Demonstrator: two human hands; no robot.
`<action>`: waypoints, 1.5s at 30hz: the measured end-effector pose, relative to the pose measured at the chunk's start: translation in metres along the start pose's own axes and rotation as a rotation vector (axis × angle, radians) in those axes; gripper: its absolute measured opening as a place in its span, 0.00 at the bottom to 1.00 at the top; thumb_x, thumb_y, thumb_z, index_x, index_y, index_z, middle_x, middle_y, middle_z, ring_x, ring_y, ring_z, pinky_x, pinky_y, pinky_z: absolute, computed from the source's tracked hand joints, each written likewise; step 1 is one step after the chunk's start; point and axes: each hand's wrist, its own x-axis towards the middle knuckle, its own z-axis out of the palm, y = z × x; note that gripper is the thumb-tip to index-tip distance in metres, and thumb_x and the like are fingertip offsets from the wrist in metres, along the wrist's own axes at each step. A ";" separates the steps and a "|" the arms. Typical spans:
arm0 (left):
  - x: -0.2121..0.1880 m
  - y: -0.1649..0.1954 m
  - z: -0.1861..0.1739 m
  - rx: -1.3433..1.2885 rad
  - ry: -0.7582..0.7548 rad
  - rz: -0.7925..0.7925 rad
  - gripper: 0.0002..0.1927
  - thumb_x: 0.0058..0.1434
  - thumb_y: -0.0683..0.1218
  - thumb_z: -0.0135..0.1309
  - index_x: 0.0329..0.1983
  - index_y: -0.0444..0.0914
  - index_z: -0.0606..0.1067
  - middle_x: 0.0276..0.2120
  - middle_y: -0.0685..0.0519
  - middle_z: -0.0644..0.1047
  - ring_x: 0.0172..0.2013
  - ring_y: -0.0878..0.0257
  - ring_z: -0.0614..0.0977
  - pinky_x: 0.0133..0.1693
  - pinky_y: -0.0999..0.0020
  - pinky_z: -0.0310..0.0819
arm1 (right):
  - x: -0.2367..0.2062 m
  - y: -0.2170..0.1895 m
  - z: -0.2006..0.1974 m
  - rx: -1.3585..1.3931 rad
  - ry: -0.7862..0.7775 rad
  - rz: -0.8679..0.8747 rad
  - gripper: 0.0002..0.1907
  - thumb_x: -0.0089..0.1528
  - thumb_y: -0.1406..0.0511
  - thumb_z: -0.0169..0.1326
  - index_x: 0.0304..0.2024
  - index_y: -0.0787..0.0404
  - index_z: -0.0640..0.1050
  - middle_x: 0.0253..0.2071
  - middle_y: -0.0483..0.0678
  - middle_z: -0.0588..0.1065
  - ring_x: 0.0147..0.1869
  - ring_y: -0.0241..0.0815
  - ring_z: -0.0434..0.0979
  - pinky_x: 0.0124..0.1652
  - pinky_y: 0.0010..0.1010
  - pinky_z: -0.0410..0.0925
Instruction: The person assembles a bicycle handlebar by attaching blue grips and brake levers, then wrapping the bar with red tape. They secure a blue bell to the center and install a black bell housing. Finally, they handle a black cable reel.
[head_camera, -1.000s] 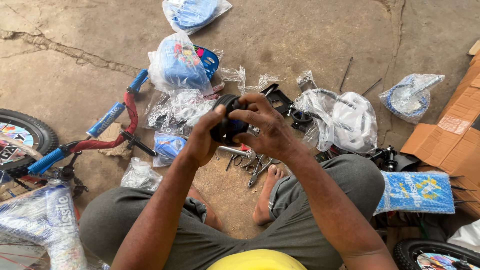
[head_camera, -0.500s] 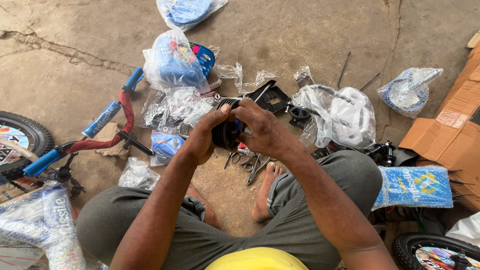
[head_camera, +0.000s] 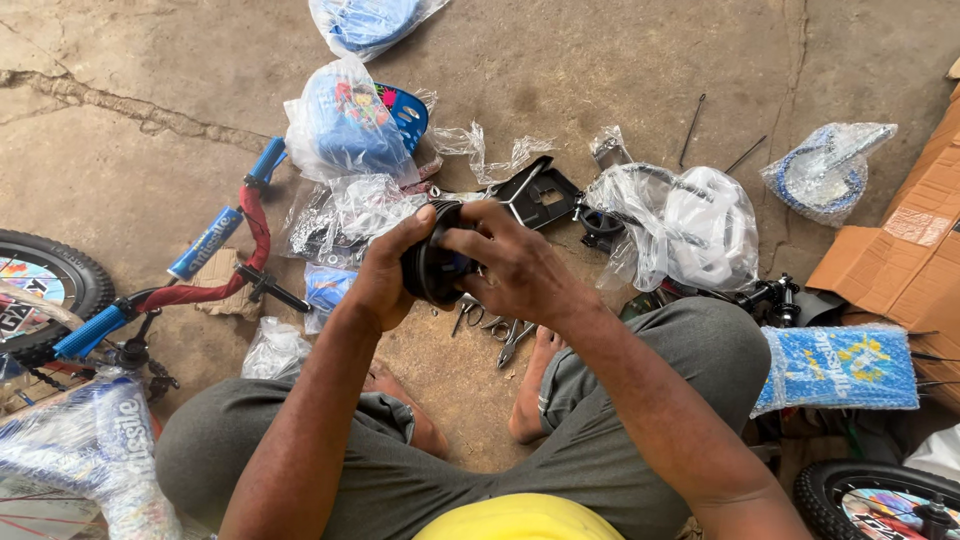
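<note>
Nearest, the left hand (head_camera: 385, 275) and right hand (head_camera: 505, 268) were both curled shut around a small round black part (head_camera: 432, 268), held above the knees, seemingly being fitted or twisted together. Just below lay pliers (head_camera: 505, 335) on the concrete floor (head_camera: 620, 70); a firm counter-grip looked needed next. Farther off sat the red handlebar (head_camera: 225, 270) and bagged blue parts (head_camera: 345, 125).

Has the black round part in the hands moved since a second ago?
No. The black round part stays just right of the clear plastic bags, held by both hands.
</note>
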 end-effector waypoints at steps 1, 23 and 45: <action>0.000 0.000 -0.001 0.002 0.001 0.009 0.31 0.60 0.66 0.52 0.49 0.36 0.74 0.32 0.48 0.79 0.27 0.59 0.83 0.24 0.62 0.81 | 0.000 0.000 0.000 -0.007 0.042 -0.007 0.34 0.50 0.72 0.68 0.56 0.54 0.69 0.53 0.55 0.67 0.55 0.52 0.77 0.48 0.34 0.78; 0.012 -0.017 -0.006 -0.038 -0.033 0.003 0.28 0.65 0.63 0.48 0.58 0.39 0.72 0.40 0.53 0.78 0.38 0.64 0.82 0.35 0.64 0.80 | 0.015 0.004 -0.013 0.073 -0.163 -0.085 0.51 0.49 0.74 0.64 0.72 0.47 0.59 0.55 0.51 0.68 0.48 0.46 0.78 0.40 0.29 0.79; 0.025 0.000 0.000 -0.385 0.088 0.624 0.36 0.72 0.62 0.50 0.72 0.32 0.64 0.54 0.44 0.76 0.52 0.56 0.81 0.56 0.57 0.78 | -0.107 0.112 0.181 -0.092 -0.028 1.081 0.07 0.59 0.64 0.56 0.37 0.59 0.83 0.40 0.54 0.80 0.42 0.49 0.79 0.43 0.43 0.72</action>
